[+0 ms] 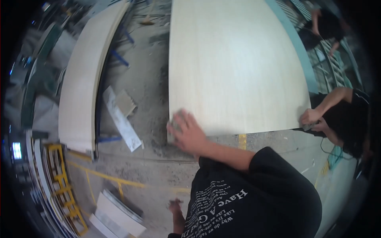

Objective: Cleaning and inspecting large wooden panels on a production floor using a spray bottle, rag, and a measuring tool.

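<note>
Big pale wooden panel [234, 63] lies flat, long axis running away from wearer. Right hand [186, 133] presses small grey block [174, 126] on near left corner. Left hand [174, 207] hangs low, blurred, grip unclear. Co-worker's hands [311, 119] at right corner.

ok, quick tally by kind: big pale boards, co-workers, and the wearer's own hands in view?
Large pale wood-veneer boards: 2
Co-workers in black shirts: 2
Wearer's bare hands: 2, the right hand on the central board's near corner and the left hand low by the torso
Total: 6
</note>
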Motion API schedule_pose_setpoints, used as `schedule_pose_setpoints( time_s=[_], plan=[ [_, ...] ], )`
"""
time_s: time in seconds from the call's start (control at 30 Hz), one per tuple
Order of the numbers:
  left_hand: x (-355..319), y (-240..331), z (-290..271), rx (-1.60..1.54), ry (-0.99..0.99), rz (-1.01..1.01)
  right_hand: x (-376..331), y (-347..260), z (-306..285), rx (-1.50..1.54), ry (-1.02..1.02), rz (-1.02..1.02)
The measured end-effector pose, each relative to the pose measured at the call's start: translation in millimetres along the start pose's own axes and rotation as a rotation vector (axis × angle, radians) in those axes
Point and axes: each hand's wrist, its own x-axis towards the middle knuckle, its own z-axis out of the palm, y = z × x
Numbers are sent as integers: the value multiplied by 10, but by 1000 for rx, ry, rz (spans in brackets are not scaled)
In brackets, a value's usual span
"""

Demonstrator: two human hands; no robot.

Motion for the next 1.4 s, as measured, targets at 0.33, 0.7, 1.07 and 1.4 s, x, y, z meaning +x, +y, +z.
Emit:
schedule_pose_setpoints(
  time_s=[0.33,0.7,1.07,1.4],
  plan=[
    [587,-1117,-1752,-195,-177,-395,-1142,1540,-1329,-357,323,813],
    [3577,-175,-4806,-604,-166,195,-207,783,-243,-299,645,644],
    [3968,1947,-6160,-214,13,726,-2434,1788,-1690,-616,699,1448],
    [2959,2379,-5741,412,3,766,-1948,1201,-1092,-339,593,802]
  ],
)
